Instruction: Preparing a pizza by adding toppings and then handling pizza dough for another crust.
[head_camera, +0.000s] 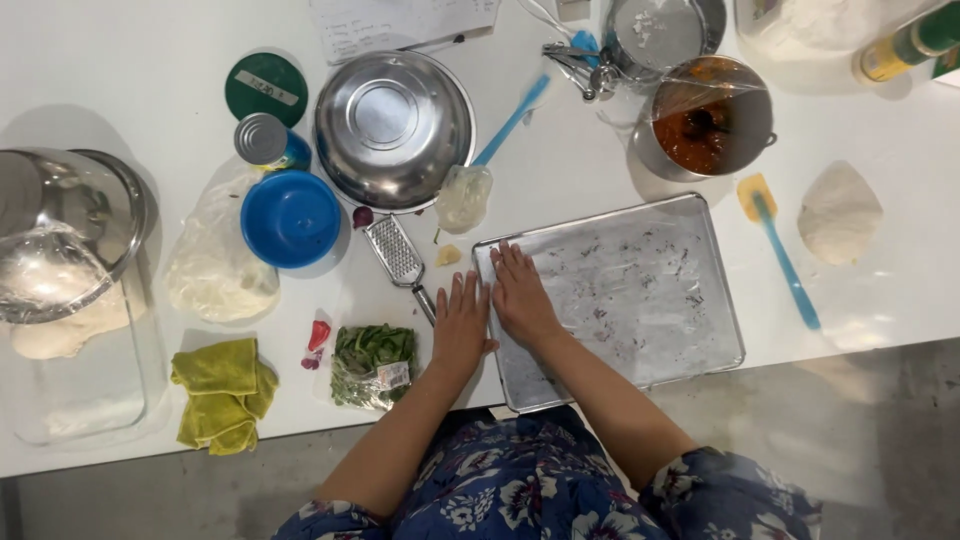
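Rectangular metal baking tray (640, 290), dusted, flat near desk (120, 80) front edge. Right hand (520, 295) spread flat inside left end, left hand (462, 325) open alongside rim, steadying; small metal grater (395, 250) just beside.

A clear bag of green leaves (373, 366) with a small white label lies near the table's front edge; a round green lid (266, 88) carries a white strip label
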